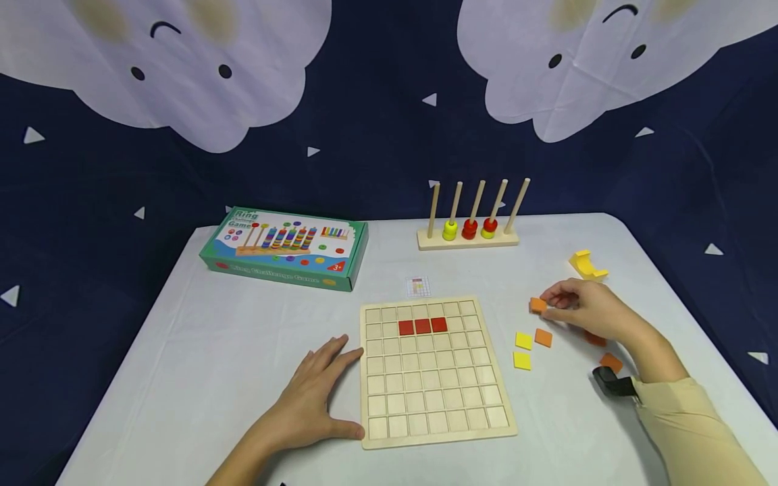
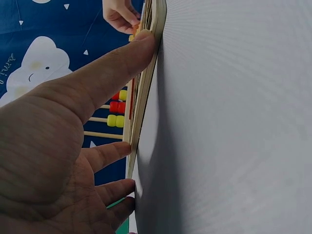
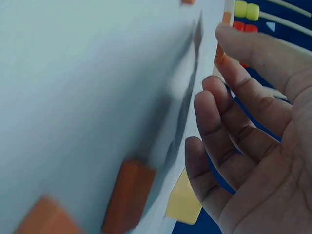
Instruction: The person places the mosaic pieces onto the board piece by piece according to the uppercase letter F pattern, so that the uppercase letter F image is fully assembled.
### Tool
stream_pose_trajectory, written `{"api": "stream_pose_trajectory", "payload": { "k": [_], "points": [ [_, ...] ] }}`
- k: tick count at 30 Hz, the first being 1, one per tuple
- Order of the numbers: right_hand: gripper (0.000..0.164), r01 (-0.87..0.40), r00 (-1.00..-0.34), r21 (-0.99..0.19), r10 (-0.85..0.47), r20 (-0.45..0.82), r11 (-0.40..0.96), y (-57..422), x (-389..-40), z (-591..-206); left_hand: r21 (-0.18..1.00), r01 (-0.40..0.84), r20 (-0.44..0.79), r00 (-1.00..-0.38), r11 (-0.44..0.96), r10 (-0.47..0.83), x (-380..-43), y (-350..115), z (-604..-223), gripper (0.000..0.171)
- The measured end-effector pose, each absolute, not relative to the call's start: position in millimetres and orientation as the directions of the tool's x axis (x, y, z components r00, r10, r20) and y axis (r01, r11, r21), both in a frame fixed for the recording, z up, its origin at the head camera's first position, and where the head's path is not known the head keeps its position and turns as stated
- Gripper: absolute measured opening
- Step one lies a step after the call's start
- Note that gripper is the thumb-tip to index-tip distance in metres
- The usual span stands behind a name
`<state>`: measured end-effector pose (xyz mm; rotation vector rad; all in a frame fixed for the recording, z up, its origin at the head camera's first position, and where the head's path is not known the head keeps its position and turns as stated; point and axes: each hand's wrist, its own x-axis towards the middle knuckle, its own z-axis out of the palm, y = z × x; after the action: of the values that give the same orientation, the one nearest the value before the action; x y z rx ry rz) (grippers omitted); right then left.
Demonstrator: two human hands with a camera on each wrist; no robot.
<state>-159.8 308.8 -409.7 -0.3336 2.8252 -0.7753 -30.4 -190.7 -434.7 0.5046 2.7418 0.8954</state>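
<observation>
My right hand (image 1: 586, 307) pinches an orange square tile (image 1: 537, 306) between thumb and forefinger, right of the board. In the right wrist view the tile (image 3: 222, 46) is edge-on at the fingertips, the other fingers loosely bent. A wooden grid board (image 1: 428, 381) lies flat on the table, with three red tiles (image 1: 422, 327) side by side in its second row from the far edge. My left hand (image 1: 310, 398) is spread at the board's left side. Its thumb and forefinger rest against the edge; in the left wrist view the thumb (image 2: 117, 63) presses it.
Two yellow tiles (image 1: 521, 360) and a loose orange tile (image 1: 543, 337) lie right of the board. More orange tiles (image 1: 610, 362) are near my right wrist. Beyond are a yellow curved piece (image 1: 586, 265), a small pattern card (image 1: 418, 286), a peg stand (image 1: 468, 241) with rings, and a game box (image 1: 286, 273).
</observation>
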Motion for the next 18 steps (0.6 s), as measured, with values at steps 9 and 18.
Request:
{"api": "stream_pose_trajectory", "payload": {
  "k": [9, 18],
  "points": [
    [0.028, -0.202, -0.95, -0.568, -0.3, -0.082, 0.798, 280.0, -157.3, -400.5, 0.6, 0.261, -0.088, -0.918, 0.756, 0.387, -30.5, -191.3, -435.3, 0.115],
    [0.021, -0.293, -0.924, -0.573, -0.381, -0.037, 0.766, 243.2, -154.5, -394.8, 0.601, 0.253, -0.095, -0.919, 0.758, 0.382, -30.5, -191.5, -435.2, 0.116]
  ]
}}
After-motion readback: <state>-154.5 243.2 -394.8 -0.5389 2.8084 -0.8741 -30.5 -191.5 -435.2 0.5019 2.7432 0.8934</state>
